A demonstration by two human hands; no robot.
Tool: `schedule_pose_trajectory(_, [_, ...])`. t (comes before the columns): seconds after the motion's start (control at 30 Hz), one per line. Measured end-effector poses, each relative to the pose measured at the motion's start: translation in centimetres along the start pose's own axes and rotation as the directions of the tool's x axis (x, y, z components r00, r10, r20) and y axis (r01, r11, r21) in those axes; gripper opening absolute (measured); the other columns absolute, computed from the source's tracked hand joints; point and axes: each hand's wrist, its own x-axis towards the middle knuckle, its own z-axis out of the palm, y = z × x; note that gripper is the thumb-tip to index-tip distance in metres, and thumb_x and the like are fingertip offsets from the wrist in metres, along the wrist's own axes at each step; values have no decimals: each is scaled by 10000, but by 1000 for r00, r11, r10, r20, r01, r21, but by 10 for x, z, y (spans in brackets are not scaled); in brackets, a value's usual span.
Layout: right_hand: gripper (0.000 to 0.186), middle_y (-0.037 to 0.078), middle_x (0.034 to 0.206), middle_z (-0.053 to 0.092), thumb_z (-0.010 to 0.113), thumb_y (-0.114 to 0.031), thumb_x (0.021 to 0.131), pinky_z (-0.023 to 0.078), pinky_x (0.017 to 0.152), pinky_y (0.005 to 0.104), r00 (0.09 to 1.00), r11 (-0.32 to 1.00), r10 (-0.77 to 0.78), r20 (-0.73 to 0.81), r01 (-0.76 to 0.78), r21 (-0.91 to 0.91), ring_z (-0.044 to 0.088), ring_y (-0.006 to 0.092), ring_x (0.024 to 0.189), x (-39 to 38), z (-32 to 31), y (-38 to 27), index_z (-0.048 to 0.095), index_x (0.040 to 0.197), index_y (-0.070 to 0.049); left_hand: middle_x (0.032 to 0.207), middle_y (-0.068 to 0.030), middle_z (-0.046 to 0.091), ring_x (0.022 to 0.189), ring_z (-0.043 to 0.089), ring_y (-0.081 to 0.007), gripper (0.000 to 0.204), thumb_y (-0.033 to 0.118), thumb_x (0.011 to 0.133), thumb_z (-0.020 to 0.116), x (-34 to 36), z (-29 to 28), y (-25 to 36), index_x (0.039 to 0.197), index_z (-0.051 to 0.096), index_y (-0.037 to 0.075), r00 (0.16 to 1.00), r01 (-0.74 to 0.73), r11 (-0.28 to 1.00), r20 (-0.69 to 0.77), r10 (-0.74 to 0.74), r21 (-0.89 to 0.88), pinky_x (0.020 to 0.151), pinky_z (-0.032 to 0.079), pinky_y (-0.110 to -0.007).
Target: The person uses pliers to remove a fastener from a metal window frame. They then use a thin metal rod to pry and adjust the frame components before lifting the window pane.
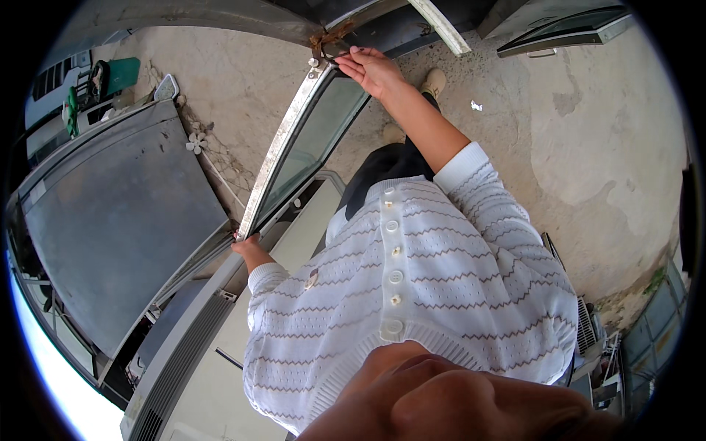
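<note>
In front of me stands a metal window frame (278, 151) with a worn silvery edge and a dark greenish glass pane (312, 143). My left hand (251, 251) is closed round the frame's near left end, its fingertips showing at the edge. At the far end, my right hand (373, 71) pinches a thin dark wire (328, 51), the thumb above the fingers. The wire loops beside a rusty, tangled brown piece (334, 33) at the frame's corner. A small round metal fitting (314, 63) sits there too.
A large dark grey panel (121, 220) lies left, with a small white fan-like piece (195, 142) near it. A cream panel (220, 367) with a dark grille is below. Another glazed frame (562, 33) lies far right on the concrete floor (588, 132).
</note>
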Motion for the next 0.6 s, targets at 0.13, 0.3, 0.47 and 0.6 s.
schedule_pose_trajectory(0.13, [91, 196, 976, 630, 568, -77, 902, 556, 862, 346, 1000, 999, -5, -5, 6, 37, 635, 303, 973, 2, -3, -1, 503, 909, -13, 1268, -17, 556, 1203, 444, -264, 513, 514, 893, 185, -30, 14, -13, 897, 608, 224, 999, -20, 998, -46, 22, 54, 1041, 198, -537])
schedule_pose_trajectory(0.3, [100, 204, 986, 623, 570, -64, 897, 559, 862, 333, 999, 998, 32, 14, -32, 60, 633, 309, 970, 7, -1, -7, 495, 914, -1, 1277, -19, 550, 1202, 448, -260, 488, 482, 894, 192, -35, 10, -11, 909, 609, 230, 998, -23, 996, -57, 28, 91, 1041, 216, -520])
schedule_pose_trajectory(0.47, [120, 213, 1000, 613, 573, -50, 892, 554, 874, 333, 1000, 999, 14, 21, -13, -37, 633, 305, 964, 8, 0, -17, 484, 930, 20, 1286, -9, 546, 1197, 456, -249, 459, 440, 890, 228, -31, 14, -13, 985, 625, 232, 994, -22, 995, -108, 32, 93, 1041, 223, -509])
schedule_pose_trajectory(0.6, [120, 212, 1004, 611, 569, -46, 893, 550, 882, 337, 999, 1000, 15, 42, -14, -11, 633, 304, 960, 5, -3, -10, 487, 942, 27, 1079, 36, 632, 1057, 512, -189, 447, 480, 849, 233, -15, 6, -8, 865, 599, 224, 992, -8, 992, -123, 24, 124, 968, 239, -518])
